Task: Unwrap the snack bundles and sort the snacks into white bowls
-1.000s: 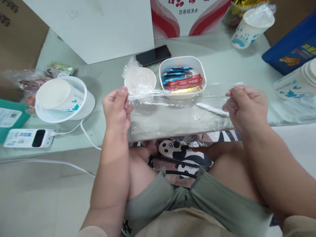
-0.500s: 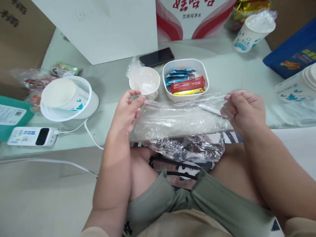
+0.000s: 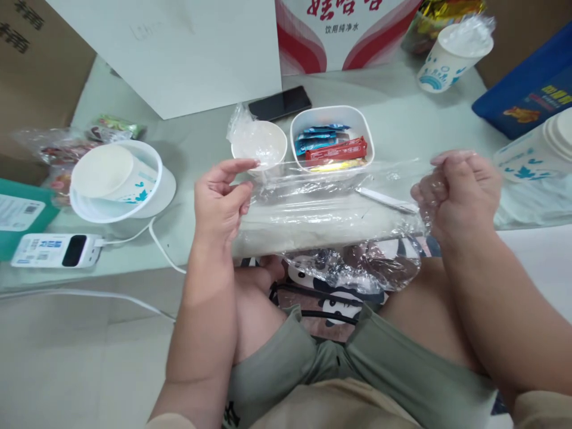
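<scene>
A clear plastic film (image 3: 330,208) is stretched between my two hands above the table's front edge. Its crumpled lower part hangs over my lap. My left hand (image 3: 223,196) holds the film's left end, with the index finger stretched out and the thumb bent below. At the other end, the fingers of my right hand (image 3: 460,190) are curled closed on the film and slightly blurred. Under the film shows a slim white pen-like tool (image 3: 386,199). Beyond it stand a paper cup (image 3: 263,143) with clear plastic in it and a white square bowl (image 3: 292,143) holding small packets.
Behind the cup lies a black phone (image 3: 281,103), before a white box (image 3: 179,53). On the left, a white bowl (image 3: 167,185) holds a tipped paper cup (image 3: 107,173), near a white power bank (image 3: 56,249) with a cable. A blue bag (image 3: 522,95) stands right.
My right hand has moved right and slightly up, and my left hand a little left. The film between them is drawn wider and tauter. The view has shifted slightly.
</scene>
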The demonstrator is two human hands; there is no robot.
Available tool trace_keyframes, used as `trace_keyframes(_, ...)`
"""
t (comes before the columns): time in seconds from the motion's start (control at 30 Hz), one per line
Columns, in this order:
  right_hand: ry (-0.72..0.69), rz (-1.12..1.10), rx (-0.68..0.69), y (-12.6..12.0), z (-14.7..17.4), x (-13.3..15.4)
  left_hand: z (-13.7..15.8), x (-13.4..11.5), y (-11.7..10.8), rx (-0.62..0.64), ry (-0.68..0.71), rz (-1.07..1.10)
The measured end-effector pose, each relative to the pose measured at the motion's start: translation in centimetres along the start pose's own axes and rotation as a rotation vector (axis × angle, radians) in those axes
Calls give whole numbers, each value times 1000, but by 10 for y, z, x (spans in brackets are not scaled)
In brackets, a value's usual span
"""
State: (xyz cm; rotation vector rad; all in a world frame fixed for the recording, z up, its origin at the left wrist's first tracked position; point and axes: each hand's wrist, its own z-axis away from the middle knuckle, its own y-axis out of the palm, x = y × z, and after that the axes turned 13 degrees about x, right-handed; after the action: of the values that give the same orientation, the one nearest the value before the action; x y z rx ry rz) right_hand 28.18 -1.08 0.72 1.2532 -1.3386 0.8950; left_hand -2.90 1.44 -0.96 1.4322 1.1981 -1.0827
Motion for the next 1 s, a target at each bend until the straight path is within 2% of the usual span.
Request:
trace_keyframes(0.1, 5, -10, -3, -2, -1, -1, -1, -4, 0, -78, 38, 11)
trace_keyframes(0.17, 9, -23, 4, -4, -1, -1, -1, -6, -3, -61, 15, 48)
trace_keyframes(0.23, 22, -20, 28, -5, -1, -3, -2, -7, -7, 21, -56, 84)
trace_keyframes(0.3, 25, -7, 58, -6, -1, -4, -1, -7, -10, 145, -189, 99)
trace_keyframes(0.4, 25, 2, 84, -6, -1, -7, 2, -7, -10, 325, -362, 36)
trace_keyframes(0.5, 59, -2, 81, -7, -2, -9, 5, -6, -9, 388, -356, -82)
trace_keyframes(0.63, 120, 71, 116, -13, -1, -15, 4, -3, -7, 284, -264, -168)
trace_keyframes(0.73, 193, 162, 173, -19, 0, -19, 0, 0, -7, 165, -219, -161)
trace_keyframes(0.8, 221, 182, 158, -21, -1, -20, -1, 1, -8, 108, -211, -146)
trace_keyframes(0.9, 223, 79, 86, -17, -2, -20, -3, 1, -10, 52, -228, -116)
trace_keyframes(1.0, 375, -65, 164, -8, 0, -20, -3, 0, -10, 48, -240, -93)
